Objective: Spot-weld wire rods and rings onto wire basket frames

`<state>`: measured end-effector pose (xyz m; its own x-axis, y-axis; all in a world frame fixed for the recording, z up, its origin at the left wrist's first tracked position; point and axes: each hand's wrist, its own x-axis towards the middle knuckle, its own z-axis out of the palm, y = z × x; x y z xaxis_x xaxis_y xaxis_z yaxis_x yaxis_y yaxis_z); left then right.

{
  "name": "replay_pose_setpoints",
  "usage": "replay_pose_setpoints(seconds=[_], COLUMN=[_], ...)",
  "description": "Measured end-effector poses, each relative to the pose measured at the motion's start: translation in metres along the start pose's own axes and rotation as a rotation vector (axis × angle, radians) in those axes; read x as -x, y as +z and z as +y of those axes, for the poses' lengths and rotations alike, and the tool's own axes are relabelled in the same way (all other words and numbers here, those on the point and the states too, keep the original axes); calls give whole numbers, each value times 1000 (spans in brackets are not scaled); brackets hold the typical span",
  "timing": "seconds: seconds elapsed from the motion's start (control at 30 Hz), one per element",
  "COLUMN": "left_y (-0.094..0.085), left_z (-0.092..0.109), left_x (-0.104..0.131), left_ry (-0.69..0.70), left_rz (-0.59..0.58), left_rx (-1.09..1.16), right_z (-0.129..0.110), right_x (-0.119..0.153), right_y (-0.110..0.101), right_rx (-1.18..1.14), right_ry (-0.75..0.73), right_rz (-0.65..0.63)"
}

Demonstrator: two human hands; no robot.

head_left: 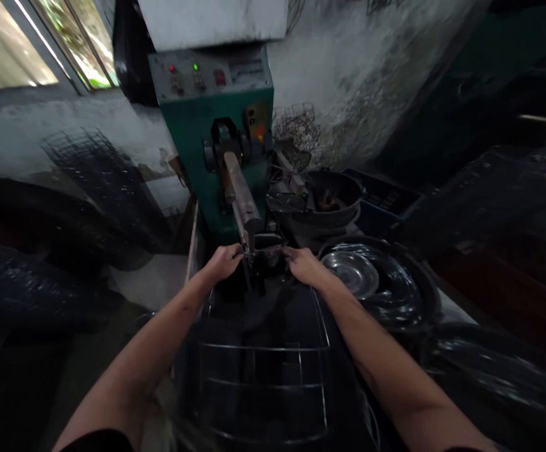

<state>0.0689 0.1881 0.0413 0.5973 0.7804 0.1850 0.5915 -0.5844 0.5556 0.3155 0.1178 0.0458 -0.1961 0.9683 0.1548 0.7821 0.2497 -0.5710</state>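
Note:
A green machine (179,150) with lit red and green lamps stands ahead, its thick metal arm (241,188) reaching toward me. Just below the arm's tip, my left hand (226,260) is closed at the left side of a dark piece too dim to name. My right hand (301,263) is closed at the right side of the same area, its fingertips pinched near a small dark rim. What exactly the fingers grip is hard to make out. A wire frame (263,384) of thin shiny rods lies nearer to me, between my forearms.
Right of the machine are a dark round pan (343,191) and a large basin (423,295) with a shiny round dish (352,275) in it. Stacked wire meshes (98,182) lean at the left wall. A window (80,44) is at the upper left.

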Motion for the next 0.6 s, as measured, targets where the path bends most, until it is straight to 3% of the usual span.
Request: replay_pose_setpoints(seconds=[0.33,0.6], left_y=[1,3], left_z=[2,-1], left_x=[2,6], left_ry=[45,9], left_rz=[25,20], left_rx=[-11,5], right_z=[8,6], right_x=[3,5], right_y=[7,8], right_rx=[101,41], right_ry=[41,41], right_rz=[-8,-24])
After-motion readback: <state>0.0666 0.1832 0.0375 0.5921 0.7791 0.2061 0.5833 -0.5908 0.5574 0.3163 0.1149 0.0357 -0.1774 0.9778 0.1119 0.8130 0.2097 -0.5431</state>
